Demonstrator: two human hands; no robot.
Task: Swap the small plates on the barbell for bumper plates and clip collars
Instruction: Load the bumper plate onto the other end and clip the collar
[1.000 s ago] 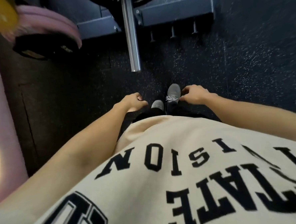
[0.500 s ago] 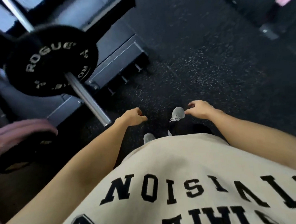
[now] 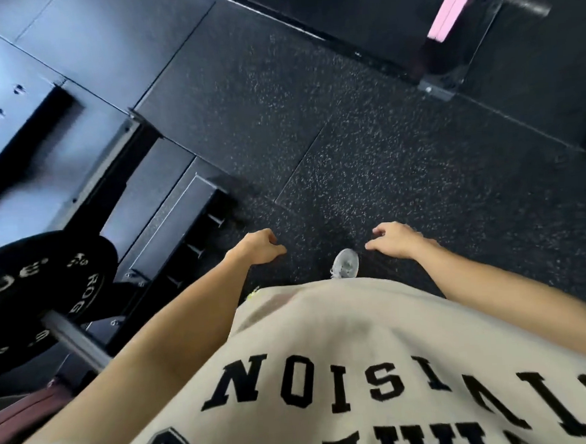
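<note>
A black Rogue plate (image 3: 38, 289) sits on the steel barbell sleeve (image 3: 74, 341) at the lower left, and the sleeve's bare end points toward me. My left hand (image 3: 257, 248) hangs in front of my shirt with its fingers curled in and nothing in them, to the right of the plate and apart from it. My right hand (image 3: 395, 241) hangs beside it over the floor, empty, with loosely bent fingers apart. No collar or bumper plate is in either hand.
A black rack base with short steel pegs (image 3: 182, 235) lies left of my hands. Speckled black rubber flooring (image 3: 365, 131) spreads ahead. A pink pad on a stand (image 3: 456, 6) is at the top right, a dark pink object (image 3: 22, 417) at the lower left. My grey shoe (image 3: 346, 268) shows between my hands.
The view has swung to the right, so the plate and sleeve slid to the lower left. Both hands stay empty in front of me; the right hand's fingers have loosened.
</note>
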